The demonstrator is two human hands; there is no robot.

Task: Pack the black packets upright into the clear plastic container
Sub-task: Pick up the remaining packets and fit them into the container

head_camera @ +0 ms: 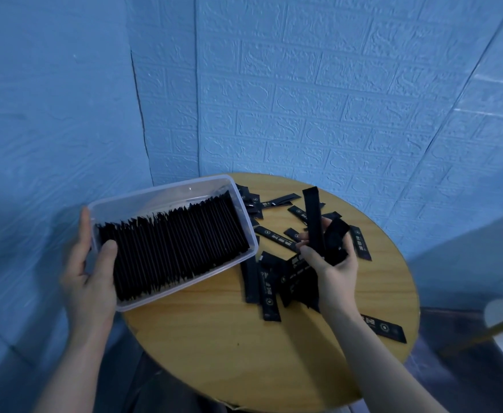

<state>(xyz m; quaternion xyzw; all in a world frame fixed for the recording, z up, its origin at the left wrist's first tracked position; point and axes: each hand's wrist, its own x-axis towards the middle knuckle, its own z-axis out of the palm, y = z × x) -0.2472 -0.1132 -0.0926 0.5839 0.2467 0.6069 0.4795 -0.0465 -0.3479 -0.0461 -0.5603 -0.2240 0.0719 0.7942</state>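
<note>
The right hand (330, 257) held a small bunch of black packets (318, 231), its grip curled round their lower ends; one packet stood nearly upright out of the fingers, its long axis running away from the person, while the others in the bunch bent over to the right. The clear plastic container (167, 192) lay to the left of that hand, close by, tilted up with its near-left end lifted off the worktop (214, 338) and its far-right end down toward it. The left hand (92, 263) gripped the container's near-left end, thumb pressed over the rim onto the row of packed packets (172, 242), fingers behind the wall.

That row stood on edge and filled most of the container's length, leaning slightly toward the far-right end; a band of free space showed along the far long wall. Judging from this, the held bunch would need to travel leftward and turn so its long axis matched the standing row. The right hand was plainly the nearer one for that.

More loose packets (269, 293) lay scattered flat on the right half of the round wooden worktop, some crossing each other. Behind stood a blue wall (333, 84) embossed with a brick pattern, meeting another blue wall in a corner at the left.
</note>
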